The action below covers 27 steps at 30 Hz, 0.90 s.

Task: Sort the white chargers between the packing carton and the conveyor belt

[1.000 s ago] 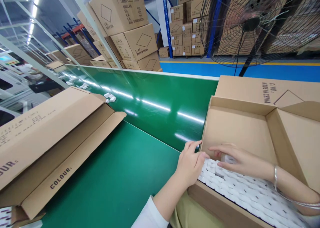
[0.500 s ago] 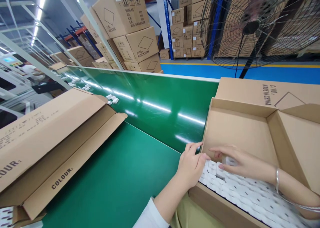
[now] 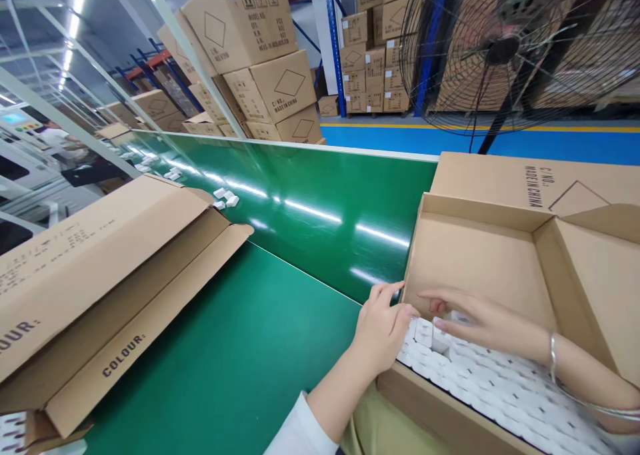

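An open cardboard box at the right holds rows of small white pieces in its near part; its far part shows bare cardboard. My left hand rests at the box's left edge, fingers bent over the rim beside the nearest white pieces; whether it grips anything is hidden. Over the rows, my right hand has its index finger stretched forward and its thumb apart, with a white piece partly visible beneath it. A small gap shows among the pieces just left of that hand.
A tilted open carton lies at the left on the green table. Behind runs a green conveyor carrying small white pieces. Stacked cartons and a large fan stand beyond it. A person is at the far left.
My right hand has shifted very slightly left over the white pieces, and its thumb has moved up a little. My left hand looks unchanged.
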Each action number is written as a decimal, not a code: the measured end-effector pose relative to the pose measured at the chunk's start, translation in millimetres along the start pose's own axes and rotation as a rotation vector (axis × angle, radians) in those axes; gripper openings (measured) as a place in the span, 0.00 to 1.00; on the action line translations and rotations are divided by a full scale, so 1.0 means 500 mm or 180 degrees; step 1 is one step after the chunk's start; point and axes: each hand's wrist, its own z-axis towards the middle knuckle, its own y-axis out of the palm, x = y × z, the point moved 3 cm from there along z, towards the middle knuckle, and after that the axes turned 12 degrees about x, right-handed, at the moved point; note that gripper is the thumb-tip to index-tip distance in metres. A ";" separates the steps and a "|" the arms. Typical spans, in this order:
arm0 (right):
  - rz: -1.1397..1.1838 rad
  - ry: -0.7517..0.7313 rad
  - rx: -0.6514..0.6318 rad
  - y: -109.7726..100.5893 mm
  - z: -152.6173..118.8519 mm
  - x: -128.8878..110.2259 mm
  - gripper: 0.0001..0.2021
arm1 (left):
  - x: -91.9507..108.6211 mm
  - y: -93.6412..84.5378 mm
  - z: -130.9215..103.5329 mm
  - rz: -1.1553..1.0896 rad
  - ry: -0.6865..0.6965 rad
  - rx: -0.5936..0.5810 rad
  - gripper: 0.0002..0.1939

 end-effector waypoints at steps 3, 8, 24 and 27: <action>0.0091 -0.0094 -0.0243 0.006 -0.001 -0.004 0.22 | 0.000 -0.001 0.000 -0.0004 -0.0032 -0.0011 0.20; -0.0019 0.0002 0.0022 0.002 0.003 0.000 0.25 | 0.001 -0.002 0.000 -0.0007 -0.0027 -0.0019 0.20; 0.0328 0.0064 -0.0132 0.010 0.007 0.002 0.28 | 0.001 -0.002 0.000 -0.0012 -0.0026 -0.0005 0.20; 0.0364 0.0012 -0.0122 0.010 0.008 0.000 0.29 | 0.002 -0.002 -0.001 -0.0010 -0.0022 -0.0007 0.20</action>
